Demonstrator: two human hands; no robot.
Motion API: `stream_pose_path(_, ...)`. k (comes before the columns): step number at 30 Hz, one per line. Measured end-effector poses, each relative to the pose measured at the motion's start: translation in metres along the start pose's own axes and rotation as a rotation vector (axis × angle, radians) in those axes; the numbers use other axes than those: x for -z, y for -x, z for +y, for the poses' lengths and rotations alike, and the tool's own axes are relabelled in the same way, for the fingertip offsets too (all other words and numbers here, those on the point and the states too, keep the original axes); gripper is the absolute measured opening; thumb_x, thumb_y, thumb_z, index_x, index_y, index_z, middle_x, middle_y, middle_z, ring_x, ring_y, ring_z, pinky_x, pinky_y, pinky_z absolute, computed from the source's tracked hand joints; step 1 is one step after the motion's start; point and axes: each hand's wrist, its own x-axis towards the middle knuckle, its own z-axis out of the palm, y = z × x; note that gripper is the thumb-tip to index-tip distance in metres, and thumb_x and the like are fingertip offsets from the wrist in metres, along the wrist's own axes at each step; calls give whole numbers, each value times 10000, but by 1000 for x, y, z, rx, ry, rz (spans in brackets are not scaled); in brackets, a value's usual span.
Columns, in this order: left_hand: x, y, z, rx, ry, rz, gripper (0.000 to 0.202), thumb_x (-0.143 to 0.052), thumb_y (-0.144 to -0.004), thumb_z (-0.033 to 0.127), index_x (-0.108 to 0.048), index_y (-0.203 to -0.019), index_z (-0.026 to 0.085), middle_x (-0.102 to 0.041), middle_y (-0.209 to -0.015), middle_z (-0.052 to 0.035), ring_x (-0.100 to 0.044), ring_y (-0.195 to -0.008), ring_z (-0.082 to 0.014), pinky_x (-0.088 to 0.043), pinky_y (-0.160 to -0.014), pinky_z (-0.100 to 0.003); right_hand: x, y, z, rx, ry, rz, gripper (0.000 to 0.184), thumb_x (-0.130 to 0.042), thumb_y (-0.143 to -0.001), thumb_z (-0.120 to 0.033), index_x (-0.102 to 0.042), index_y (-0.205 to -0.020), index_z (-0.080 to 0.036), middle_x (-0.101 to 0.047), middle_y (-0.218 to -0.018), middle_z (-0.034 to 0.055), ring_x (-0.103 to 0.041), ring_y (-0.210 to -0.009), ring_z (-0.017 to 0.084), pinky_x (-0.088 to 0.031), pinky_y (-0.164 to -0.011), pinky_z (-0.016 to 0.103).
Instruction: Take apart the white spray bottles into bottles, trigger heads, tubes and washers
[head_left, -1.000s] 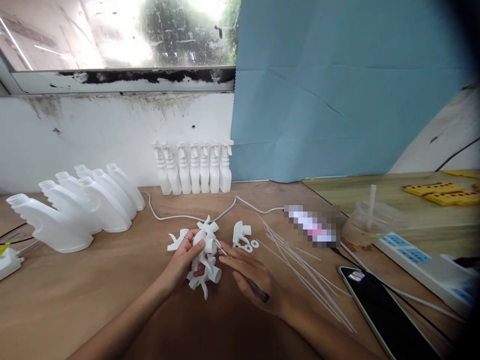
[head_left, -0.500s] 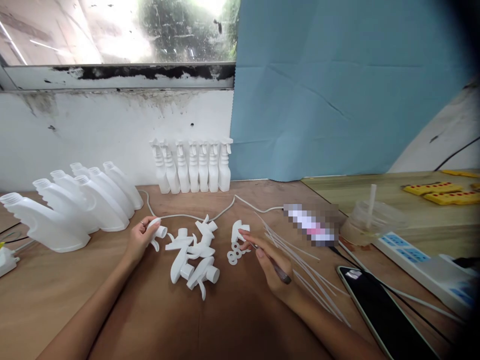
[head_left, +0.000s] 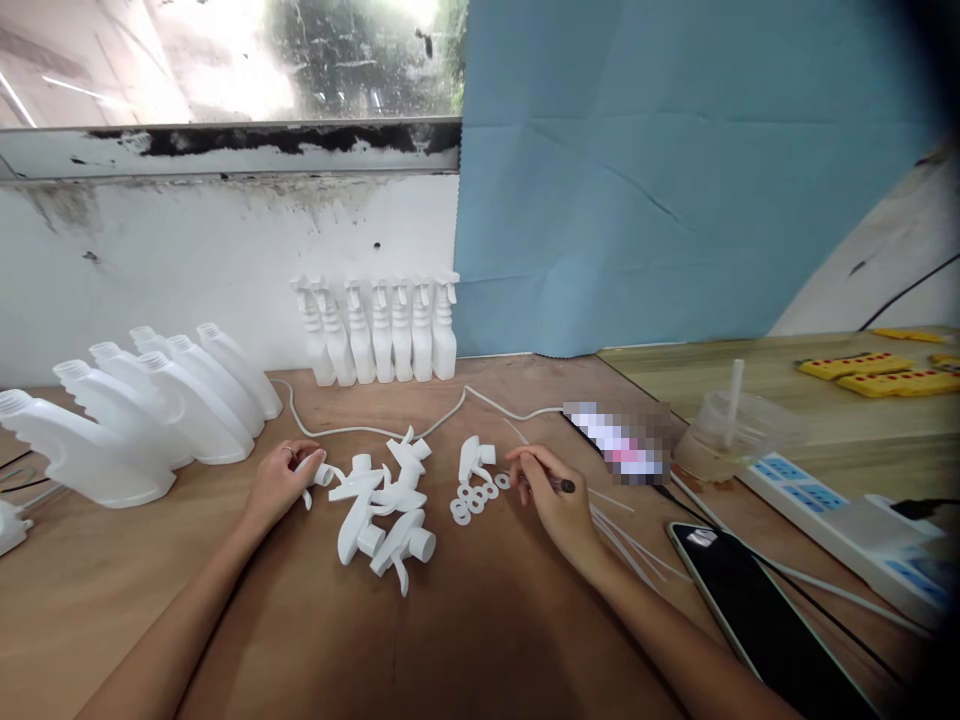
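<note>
Nearest, at lower right: smartphone [head_left: 772, 620], flat on brown tabletop [head_left: 465, 650]. Left of centre: loose cluster of white trigger sprayer heads [head_left: 401, 498], arrangement unchanged since half a second ago. Immediately left of cluster: left hand [head_left: 279, 482], closed on a further trigger sprayer head [head_left: 322, 474]; shifted out from over the cluster within the last second. Right of cluster: right hand [head_left: 551, 500], grasping dark-handled tool [head_left: 566, 486], working end not discernible. Compared with half a second ago: withdrawn rightward, exposing more of the flat white washers [head_left: 470, 503]; contact with rightmost washer not determinable. Just beyond washers: single trigger sprayer head [head_left: 469, 460]. Behind right wrist: thin white tubes [head_left: 628, 546]. Farther left: open-necked white bottles [head_left: 206, 415], upright. Farthest, against wall: row of small spray bottles [head_left: 381, 350], unmoved.
</note>
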Motion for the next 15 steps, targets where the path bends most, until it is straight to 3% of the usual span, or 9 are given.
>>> stream_pose_path(2, 0, 0, 0, 2, -9, 2, 417, -531, -755, 552, -688, -879, 187, -664, -815, -46, -582, -738, -216, -434, -733, -308, -2, -1, 2, 6, 26, -41, 234, -482, -916, -358, -628, -838, -192, -593, -647, -10, -517, -510, 117, -397, -511, 243)
stream_pose_path(8, -2, 0, -5, 39, 60, -35, 433, -521, -766, 579, -677, -851, 184, -701, -830, -39, -616, -724, -203, -456, -704, -280, -8, -3, 1, 17, 5, -376, 218, -526, -894, -350, -684, -889, -201, -701, -916, 48, -642, -889, 209, -472, -804, 308)
stream_pose_path(12, -6, 1, -9, 57, 156, -89, 490, -490, -794, 608, -664, -910, 166, -680, -719, -29, -581, -554, -160, -450, -551, -250, -7, -2, -5, 9, -75, -335, 240, -513, -902, -364, -691, -916, -202, -708, -936, 53, -646, -918, 215, -465, -849, 323)
stream_pose_path(15, -12, 1, -12, 69, 213, -96, 535, -442, -817, 627, -647, -935, 148, -646, -645, -17, -502, -411, -125, -378, -415, -232, -3, -3, -8, -30, -76, -260, 250, -509, -901, -371, -688, -887, -196, -708, -849, 45, -643, -855, 207, -460, -798, 303)
